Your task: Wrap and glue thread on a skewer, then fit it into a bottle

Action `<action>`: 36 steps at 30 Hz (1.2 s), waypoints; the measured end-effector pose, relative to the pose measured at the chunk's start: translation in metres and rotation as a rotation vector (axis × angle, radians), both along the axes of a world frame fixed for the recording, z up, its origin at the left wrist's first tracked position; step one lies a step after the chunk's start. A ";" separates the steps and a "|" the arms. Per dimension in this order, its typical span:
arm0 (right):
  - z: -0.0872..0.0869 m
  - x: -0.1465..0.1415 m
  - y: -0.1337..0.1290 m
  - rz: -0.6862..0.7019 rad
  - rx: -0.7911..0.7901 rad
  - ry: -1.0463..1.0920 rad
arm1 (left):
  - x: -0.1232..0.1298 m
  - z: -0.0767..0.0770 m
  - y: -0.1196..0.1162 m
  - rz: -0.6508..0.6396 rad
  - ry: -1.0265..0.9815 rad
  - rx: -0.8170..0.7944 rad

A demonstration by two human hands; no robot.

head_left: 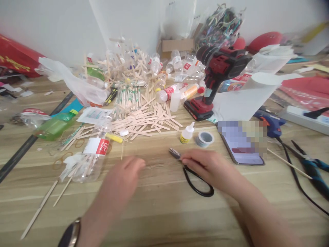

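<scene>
Black-handled scissors (197,187) lie at my right hand (205,164), whose fingers are closed around them near the pivot. Their short blades point up and left. My left hand (125,171) is over the table, left of the scissors, blurred, with its fingers curled together; what they hold, if anything, is hidden. A thin stick (122,150) stands out just above that hand. Beyond my right hand are a small glue bottle (187,133) with a white nozzle and a grey tape roll (205,138). Left of my left hand lies a clear bottle (95,147) with sticks.
Wooden craft sticks (146,120) are heaped at the middle back. A red cordless drill (213,75) stands behind the tape. To the right are a phone (241,142), a blue glue gun (271,121) with its cable, and pliers (312,171). A green bottle (55,127) lies left.
</scene>
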State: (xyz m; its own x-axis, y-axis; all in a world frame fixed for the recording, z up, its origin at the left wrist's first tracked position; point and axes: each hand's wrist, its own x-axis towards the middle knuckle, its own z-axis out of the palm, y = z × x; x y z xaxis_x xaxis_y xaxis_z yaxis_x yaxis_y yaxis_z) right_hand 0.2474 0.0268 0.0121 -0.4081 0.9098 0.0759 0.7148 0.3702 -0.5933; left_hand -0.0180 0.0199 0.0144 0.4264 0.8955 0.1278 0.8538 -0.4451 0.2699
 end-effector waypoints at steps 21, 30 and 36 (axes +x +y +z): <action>0.001 -0.008 -0.001 0.248 -0.140 0.009 | 0.064 0.007 -0.023 -0.074 -0.553 -0.581; 0.003 -0.008 -0.004 0.273 -0.169 0.066 | 0.059 0.001 -0.018 -0.011 -0.541 -0.670; 0.002 -0.010 -0.002 0.221 -0.163 0.058 | 0.055 0.000 -0.020 0.031 -0.605 -0.756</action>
State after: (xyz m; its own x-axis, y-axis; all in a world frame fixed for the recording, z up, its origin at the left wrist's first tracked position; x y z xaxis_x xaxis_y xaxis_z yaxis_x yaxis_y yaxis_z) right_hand 0.2377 0.0246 0.0138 -0.5973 0.8013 -0.0352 0.5902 0.4093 -0.6958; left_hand 0.0371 0.0000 0.0142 0.4528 0.8410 -0.2960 0.4847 0.0465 0.8735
